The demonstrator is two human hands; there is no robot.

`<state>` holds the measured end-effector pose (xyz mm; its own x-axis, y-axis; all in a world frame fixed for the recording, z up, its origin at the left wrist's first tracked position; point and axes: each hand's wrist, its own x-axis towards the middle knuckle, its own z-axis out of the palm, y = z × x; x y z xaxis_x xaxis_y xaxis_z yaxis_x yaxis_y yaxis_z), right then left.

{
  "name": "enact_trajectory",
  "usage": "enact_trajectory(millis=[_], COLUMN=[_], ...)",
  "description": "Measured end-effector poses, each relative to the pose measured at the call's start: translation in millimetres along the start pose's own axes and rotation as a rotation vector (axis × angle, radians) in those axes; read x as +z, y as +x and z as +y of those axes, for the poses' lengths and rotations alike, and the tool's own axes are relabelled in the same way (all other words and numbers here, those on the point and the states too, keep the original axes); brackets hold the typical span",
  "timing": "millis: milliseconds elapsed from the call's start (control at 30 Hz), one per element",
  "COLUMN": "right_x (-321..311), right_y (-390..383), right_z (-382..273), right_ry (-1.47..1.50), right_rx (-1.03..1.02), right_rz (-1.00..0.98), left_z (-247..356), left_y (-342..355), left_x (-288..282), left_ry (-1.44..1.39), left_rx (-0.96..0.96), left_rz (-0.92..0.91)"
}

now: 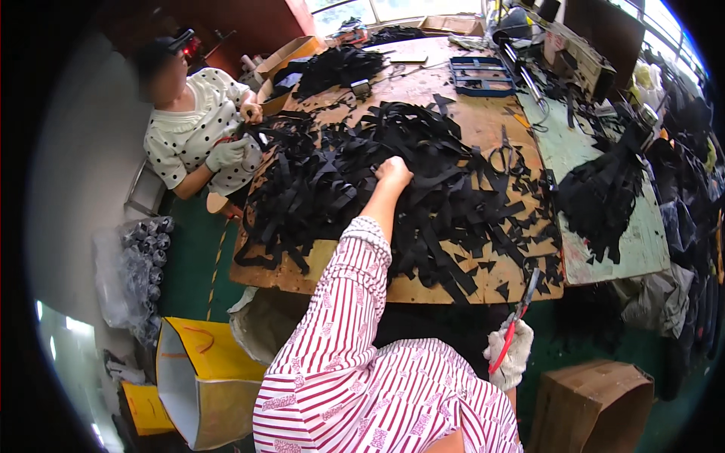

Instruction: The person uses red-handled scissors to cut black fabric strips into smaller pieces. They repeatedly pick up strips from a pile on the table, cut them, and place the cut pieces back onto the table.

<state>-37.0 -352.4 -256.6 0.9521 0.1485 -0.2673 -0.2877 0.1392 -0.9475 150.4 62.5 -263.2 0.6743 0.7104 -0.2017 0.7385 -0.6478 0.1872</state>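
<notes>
A big tangled heap of black fabric strips [332, 177] covers the middle of the wooden table. My left hand [394, 174], bare, reaches far into the heap; its fingers are closed on a black strip, and the fingertips are partly hidden. Low at the right, by the table's front edge, my right hand [509, 353] wears a white glove. It grips scissors [521, 311] with red handles, blades pointing up toward the table edge. A second pair of dark scissors [502, 155] lies on the table right of the heap, among small black scraps.
A co-worker [200, 128] at the left holds red-handled scissors over the heap. A blue tray [482, 77] lies at the back. More black strips [604, 189] hang over the pale green table [619, 260]. Below are a yellow bag [211, 351] and a cardboard box [596, 377].
</notes>
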Motion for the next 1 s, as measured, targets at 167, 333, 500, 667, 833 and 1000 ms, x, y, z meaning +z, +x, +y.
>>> enact_trajectory(millis=[167, 333, 500, 667, 833, 1000], right_x=[8.1, 19.3, 9.3, 22.7, 34.3, 45.4], right_y=[0.1, -3.3, -0.1, -4.4, 9.0, 17.0], right_z=[-1.4, -3.0, 7.8, -10.5, -6.3, -18.3], right_ry=[0.012, -0.012, -0.292, -0.17, -0.256, -0.177], right_rx=[0.025, 0.011, -0.286, -0.052, -0.282, -0.312], right_rz=[-0.049, -0.136, -0.213, -0.27, -0.319, -0.368], left_z=[-15.2, -10.7, -39.6, -56.3, -40.7, -16.9], left_y=[8.4, 18.1, -10.9, -65.6, -131.9, -181.6], left_x=[-0.1, 21.5, -5.3, -24.5, -49.6, -21.3], left_ry=[-0.247, -0.278, -1.038, -1.661, -2.184, -1.936], left_rx=[-0.146, -0.15, 0.191, 0.453, 0.568, 0.549], left_rz=[-0.11, 0.111, -0.039, -0.147, -0.464, -0.572])
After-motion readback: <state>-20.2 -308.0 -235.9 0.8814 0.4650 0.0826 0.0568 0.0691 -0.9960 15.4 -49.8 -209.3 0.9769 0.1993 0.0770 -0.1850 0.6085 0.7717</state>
